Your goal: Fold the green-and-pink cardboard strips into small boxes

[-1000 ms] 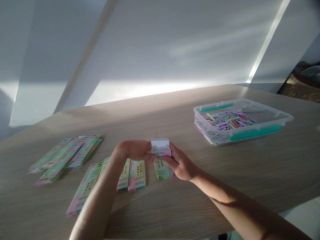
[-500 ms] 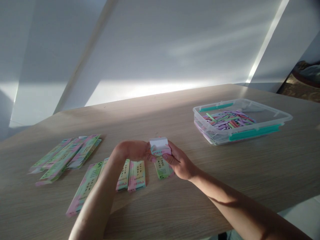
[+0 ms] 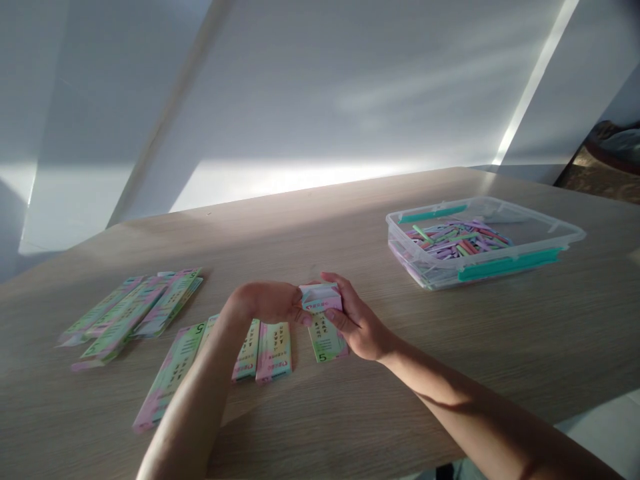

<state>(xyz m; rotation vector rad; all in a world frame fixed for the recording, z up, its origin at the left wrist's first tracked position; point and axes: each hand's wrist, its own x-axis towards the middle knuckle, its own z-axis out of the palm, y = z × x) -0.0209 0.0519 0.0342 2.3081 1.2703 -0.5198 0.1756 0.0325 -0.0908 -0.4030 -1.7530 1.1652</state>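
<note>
Both my hands hold a folded pastel banknote-style paper strip [image 3: 321, 298] above the wooden table [image 3: 450, 347]. My left hand [image 3: 267, 302] pinches its left side, and my right hand [image 3: 353, 317] grips its right side. A green-and-pink strip end printed with a 5 [image 3: 325, 340] runs out from under the fold to the tabletop. Close to my left hand lie two similar strips [image 3: 273, 351], and my left forearm partly hides a longer one [image 3: 173, 373].
At the left lies a loose pile of similar strips [image 3: 130, 310]. At the back right stands a transparent plastic box [image 3: 510, 265] with teal clips, holding many small folded pastel paper sticks [image 3: 457, 240]. The table's far edge meets a sunlit wall.
The white flap at the top of the held paper has folded down toward me, so printed paper now shows. My right fingers have shifted up over the fold.
</note>
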